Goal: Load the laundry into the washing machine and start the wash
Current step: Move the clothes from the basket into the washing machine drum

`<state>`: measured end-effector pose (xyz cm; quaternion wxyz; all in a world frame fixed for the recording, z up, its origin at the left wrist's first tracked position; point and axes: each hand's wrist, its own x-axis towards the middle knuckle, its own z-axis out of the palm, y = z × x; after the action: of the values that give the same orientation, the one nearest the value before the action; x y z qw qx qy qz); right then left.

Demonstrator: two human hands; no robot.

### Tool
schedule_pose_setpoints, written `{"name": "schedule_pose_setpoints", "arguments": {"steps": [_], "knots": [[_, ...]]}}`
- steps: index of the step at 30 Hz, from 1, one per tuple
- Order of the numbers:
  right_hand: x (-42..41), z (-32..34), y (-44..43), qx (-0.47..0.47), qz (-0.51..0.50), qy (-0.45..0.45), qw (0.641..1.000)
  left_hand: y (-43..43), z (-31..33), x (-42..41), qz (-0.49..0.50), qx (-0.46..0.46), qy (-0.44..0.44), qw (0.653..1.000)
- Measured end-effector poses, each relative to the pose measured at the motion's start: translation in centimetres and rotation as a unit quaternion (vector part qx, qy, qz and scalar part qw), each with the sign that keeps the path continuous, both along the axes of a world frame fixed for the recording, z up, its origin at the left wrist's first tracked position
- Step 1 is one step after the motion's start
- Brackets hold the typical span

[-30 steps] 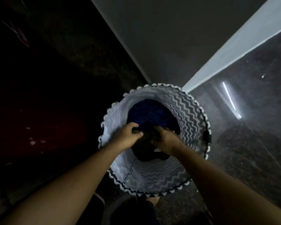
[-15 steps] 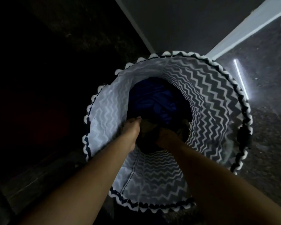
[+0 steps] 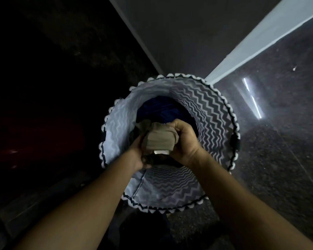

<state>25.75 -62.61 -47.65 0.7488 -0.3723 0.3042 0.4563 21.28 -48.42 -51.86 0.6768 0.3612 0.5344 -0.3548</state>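
Note:
A round laundry basket (image 3: pixel 211 109) with a grey and white zigzag pattern stands on the floor below me. A dark blue garment (image 3: pixel 163 110) lies deep inside it. Both hands are over the basket's mouth and grip a bunched beige garment (image 3: pixel 158 140) with a small white label at its lower edge. My right hand (image 3: pixel 183 139) closes over the bundle's right side from above. My left hand (image 3: pixel 136 156) holds it from underneath on the left, partly hidden by the cloth. No washing machine shows in this dim view.
A grey wall (image 3: pixel 188 33) with a pale baseboard (image 3: pixel 260 38) rises just behind the basket. Dark speckled floor (image 3: pixel 278 159) with a bright light reflection lies to the right. The left side is almost black, with a dim reddish shape (image 3: pixel 34 138).
Both hands were reaching down into the basket; they now have risen to its mouth with the beige garment bunched between them. The camera has pulled back from the basket.

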Motion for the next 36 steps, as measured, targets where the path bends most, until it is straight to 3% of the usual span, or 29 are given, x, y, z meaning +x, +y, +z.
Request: {"name": "schedule_pose_setpoints", "arguments": {"steps": [3,5,7,10,12,20,29,36], "knots": [[0.2,4.4,-1.2,0.072,-0.019,-0.014,0.997,0.3,3.7,0.5,0.029,-0.059,-0.035,0.997],[0.7,7.1,-2.2,0.06,-0.026,-0.025,0.998,0.2,6.9,1.4,0.042,-0.077,-0.052,0.995],[1.0,9.4,-3.3,-0.036,-0.006,-0.057,0.998,-0.1,9.9,2.4,0.034,-0.094,-0.076,0.992],[0.5,13.1,-5.1,-0.24,0.017,-0.131,0.962,0.0,16.2,2.7,-0.007,-0.06,-0.145,0.988],[-0.2,15.8,-6.2,-0.278,0.025,-0.149,0.949,0.0,20.6,2.7,-0.02,-0.061,-0.179,0.982],[-4.2,31.2,-6.3,-0.218,0.087,-0.178,0.956,-0.4,41.7,1.1,-0.043,-0.1,-0.307,0.945],[-4.6,45.3,-0.9,-0.143,0.024,-0.234,0.961,4.8,60.2,-1.2,-0.008,-0.074,-0.453,0.888],[-2.1,56.0,7.4,0.083,-0.007,-0.284,0.955,13.5,70.3,-3.8,0.045,0.024,-0.538,0.841]]}}
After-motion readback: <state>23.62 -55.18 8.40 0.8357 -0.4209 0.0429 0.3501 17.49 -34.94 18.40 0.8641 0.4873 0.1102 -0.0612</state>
